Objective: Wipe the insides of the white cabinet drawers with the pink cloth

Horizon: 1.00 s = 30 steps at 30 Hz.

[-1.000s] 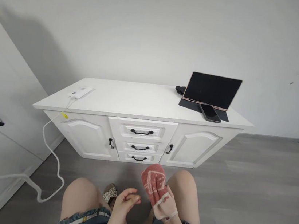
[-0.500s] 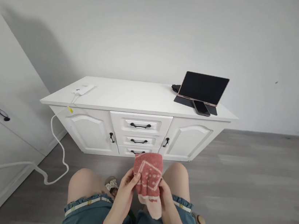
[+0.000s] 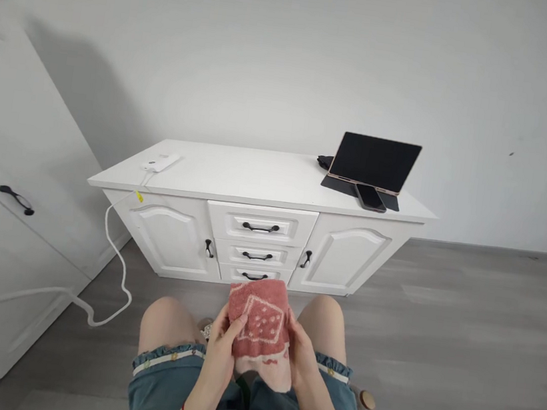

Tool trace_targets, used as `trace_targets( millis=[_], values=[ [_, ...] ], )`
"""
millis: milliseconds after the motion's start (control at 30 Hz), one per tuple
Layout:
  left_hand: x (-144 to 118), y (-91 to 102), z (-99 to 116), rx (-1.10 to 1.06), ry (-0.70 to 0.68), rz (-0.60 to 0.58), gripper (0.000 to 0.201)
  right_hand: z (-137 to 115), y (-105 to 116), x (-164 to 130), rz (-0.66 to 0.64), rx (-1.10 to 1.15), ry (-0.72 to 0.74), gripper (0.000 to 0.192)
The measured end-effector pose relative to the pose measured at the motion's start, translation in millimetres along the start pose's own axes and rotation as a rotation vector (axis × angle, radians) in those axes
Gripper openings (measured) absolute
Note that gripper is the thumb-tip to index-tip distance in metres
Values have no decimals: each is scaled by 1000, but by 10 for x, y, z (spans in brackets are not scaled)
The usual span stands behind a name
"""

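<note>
I am seated, and both hands hold a red sock with a white pattern and a pale cuff, spread flat above my lap between my knees. My left hand grips its left edge, thumb over the front. On the opposite side, my right hand grips the right edge. The pale cuff hangs down toward my teal shorts.
A low white sideboard with three drawers and two doors stands ahead on the grey floor. On it rest a propped tablet, a phone and a white charger whose cable drops to the floor. A white cabinet stands at my left.
My left hand has come up and taken the sock's left edge. The sock, first hanging from my right hand, is now spread flat between both hands.
</note>
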<state>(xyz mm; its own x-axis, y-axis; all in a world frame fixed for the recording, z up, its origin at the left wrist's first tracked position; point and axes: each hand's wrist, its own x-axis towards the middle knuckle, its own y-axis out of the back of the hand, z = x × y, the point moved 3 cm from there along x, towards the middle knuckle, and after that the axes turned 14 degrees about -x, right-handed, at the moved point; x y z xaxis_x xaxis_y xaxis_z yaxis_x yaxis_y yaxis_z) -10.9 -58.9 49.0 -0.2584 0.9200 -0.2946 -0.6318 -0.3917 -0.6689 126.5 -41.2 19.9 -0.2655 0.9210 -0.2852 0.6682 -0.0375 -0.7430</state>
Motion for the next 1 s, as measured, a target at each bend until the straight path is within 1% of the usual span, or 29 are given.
trace_targets(
  millis=[67, 100, 167, 267, 400, 533, 633, 733, 867, 1000],
  values=[
    [-5, 42, -10, -40, 55, 81, 36, -11, 33, 3, 58, -47, 22, 50],
    [-8, 53, -18, -55, 84, 96, 35, -25, 45, 6, 79, -70, 35, 55],
    [-19, 52, -35, -81, 138, 75, 37, -71, 58, 12, 110, -98, 74, 63],
    [-50, 13, -63, -111, 195, 2, 46, -148, 66, 11, 141, -107, 117, 68],
    [-102, -59, -86, -137, 205, -59, 57, -172, 91, 3, 152, -116, 115, 65],
    [-132, -114, -116, -193, 226, -81, 59, -93, 134, 28, 118, -125, 88, 61],
    [-124, -112, -161, -252, 257, -51, 56, -43, 166, 72, 128, -148, 97, 54],
    [-97, -94, -204, -337, 280, -19, 52, -48, 162, 107, 139, -193, 128, 46],
    [-81, -91, -217, -396, 298, -2, 50, -104, 115, 100, 104, -238, 144, 53],
    [-99, -93, -181, -344, 274, 45, 50, -118, 99, 65, 96, -221, 102, 58]
  ],
)
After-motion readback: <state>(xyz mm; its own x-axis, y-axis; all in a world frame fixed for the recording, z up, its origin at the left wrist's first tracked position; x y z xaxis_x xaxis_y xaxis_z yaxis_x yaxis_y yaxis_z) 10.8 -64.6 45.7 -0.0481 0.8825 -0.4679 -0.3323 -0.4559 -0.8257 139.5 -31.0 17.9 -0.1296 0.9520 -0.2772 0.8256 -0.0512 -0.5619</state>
